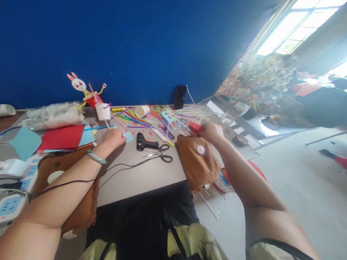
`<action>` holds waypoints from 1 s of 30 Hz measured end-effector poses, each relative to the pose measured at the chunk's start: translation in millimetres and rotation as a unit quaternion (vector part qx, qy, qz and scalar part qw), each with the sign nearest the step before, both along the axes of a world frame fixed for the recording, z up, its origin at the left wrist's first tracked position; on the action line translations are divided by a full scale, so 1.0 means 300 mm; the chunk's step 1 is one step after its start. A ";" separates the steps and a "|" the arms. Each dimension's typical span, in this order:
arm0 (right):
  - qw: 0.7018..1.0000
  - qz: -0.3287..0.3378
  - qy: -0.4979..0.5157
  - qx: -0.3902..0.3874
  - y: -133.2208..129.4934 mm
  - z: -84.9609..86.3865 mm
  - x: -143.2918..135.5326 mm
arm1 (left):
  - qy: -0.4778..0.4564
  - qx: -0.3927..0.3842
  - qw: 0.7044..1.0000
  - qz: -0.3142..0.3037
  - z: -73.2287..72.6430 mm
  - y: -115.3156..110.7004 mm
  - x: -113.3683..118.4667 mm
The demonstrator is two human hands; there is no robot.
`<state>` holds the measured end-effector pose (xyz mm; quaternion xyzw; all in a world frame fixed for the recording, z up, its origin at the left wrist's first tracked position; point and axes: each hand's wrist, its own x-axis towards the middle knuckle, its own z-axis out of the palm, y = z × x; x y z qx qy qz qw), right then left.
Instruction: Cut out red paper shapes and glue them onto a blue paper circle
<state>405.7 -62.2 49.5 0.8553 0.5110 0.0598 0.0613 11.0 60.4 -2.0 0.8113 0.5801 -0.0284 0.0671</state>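
My left hand (114,138) is closed at the left of the table, its fingertips at the edge of a light blue paper circle (128,137). My right hand (211,132) is at the right, fingers bent beside a piece of red paper (194,127), above a brown pouch (199,162); its grip is too small to make out. Between my hands lie a black glue gun (146,142) and black-handled scissors (165,153). Behind them are colourful sticks (135,118) and a light blue sheet with holes (170,119).
A rabbit figure (78,85) and a white cup (103,112) stand at the back left. Stacked cups (62,117), red paper (62,137) and power strips (11,206) are at the left. A black cable (119,165) crosses the table. A phone (180,96) leans against the blue wall.
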 end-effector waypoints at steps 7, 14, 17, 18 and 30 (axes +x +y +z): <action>0.998 0.036 0.052 -0.013 -0.006 -0.013 0.002 | 0.001 -0.009 1.000 0.001 -0.004 0.007 -0.001; 0.995 0.061 0.069 0.030 -0.009 0.011 -0.028 | 0.002 -0.007 1.000 0.001 -0.005 0.006 0.000; 0.990 0.086 0.077 0.086 0.008 0.040 -0.059 | 0.003 -0.003 1.000 -0.001 -0.009 0.003 -0.001; 0.987 0.094 0.081 0.099 0.019 0.048 -0.073 | 0.003 -0.002 1.000 -0.002 -0.010 0.002 -0.001; 0.969 0.238 0.064 -0.010 0.289 -0.012 -0.427 | -0.018 0.019 1.000 -0.004 0.002 -0.009 0.006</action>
